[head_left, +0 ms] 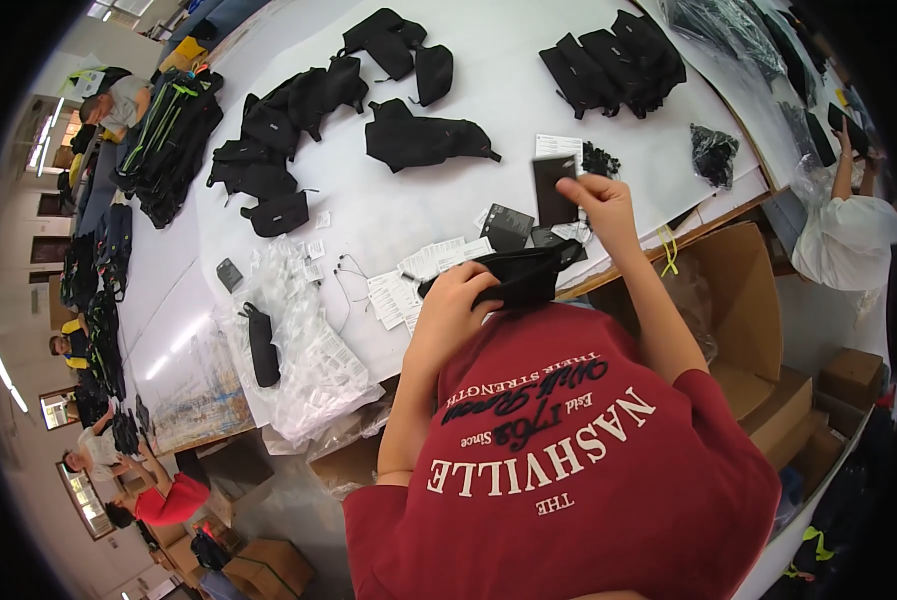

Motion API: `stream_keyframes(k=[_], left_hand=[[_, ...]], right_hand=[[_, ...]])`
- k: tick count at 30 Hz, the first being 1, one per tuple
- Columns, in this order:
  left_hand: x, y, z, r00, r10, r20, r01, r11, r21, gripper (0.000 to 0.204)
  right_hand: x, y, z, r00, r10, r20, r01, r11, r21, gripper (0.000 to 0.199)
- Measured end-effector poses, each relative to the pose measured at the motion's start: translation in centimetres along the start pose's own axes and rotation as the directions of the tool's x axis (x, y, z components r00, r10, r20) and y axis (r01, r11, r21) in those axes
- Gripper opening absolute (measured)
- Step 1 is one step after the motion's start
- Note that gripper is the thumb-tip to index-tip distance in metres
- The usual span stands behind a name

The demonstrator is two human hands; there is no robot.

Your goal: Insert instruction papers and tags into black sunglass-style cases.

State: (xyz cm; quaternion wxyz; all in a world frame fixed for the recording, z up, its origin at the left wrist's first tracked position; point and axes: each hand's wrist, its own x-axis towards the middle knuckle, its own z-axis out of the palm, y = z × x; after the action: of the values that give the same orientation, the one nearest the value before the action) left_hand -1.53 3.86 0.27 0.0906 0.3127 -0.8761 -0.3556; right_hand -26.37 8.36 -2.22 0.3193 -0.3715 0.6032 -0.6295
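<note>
Black pouch [526, 278], gripped, juts rightward from left hand [455, 302]; right hand [602, 206] pinches dark card [552, 190].

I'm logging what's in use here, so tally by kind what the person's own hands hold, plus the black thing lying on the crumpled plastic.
Black pouch, in the left hand: 1
Dark card, in the right hand: 1
Black bundle, on the plastic: 1
Total: 3

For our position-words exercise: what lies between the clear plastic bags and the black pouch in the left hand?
In the head view, white slips and thin dark cords lie between the plastic bags and the black pouch in the left hand.
</note>
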Motion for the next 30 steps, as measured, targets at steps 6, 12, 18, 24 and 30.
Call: stream_keyframes(k=[6,12,18,24,30], left_hand=[[4.0,2.4,2.7,0.961,0.228,-0.158,-0.233,0.972,-0.012,0.017],[6.9,3.2,5.5,0.923,0.384,0.016,-0.384,0.923,0.023,0.020],[10.4,6.1,6.0,0.901,0.426,-0.085,-0.431,0.901,-0.050,0.017],[13.5,6.3,7.1,0.946,0.320,0.049,-0.310,0.938,-0.155,0.017],[17.5,3.4,10.9,0.957,0.069,-0.282,-0.203,0.854,-0.479,0.008]], right_hand=[[-2.0,-2.9,-2.2,0.866,0.162,0.473,0.269,0.647,-0.714,0.036],[-2.3,-2.5,-6.4,0.807,0.275,0.522,0.202,0.702,-0.683,0.028],[-0.4,-4.0,-9.7,0.711,0.352,0.608,0.263,0.669,-0.695,0.032],[0.8,-3.3,-12.6,0.803,0.151,0.576,0.273,0.767,-0.581,0.031],[3.5,-0.7,-14.9,0.731,0.374,0.570,0.121,0.752,-0.648,0.037]])
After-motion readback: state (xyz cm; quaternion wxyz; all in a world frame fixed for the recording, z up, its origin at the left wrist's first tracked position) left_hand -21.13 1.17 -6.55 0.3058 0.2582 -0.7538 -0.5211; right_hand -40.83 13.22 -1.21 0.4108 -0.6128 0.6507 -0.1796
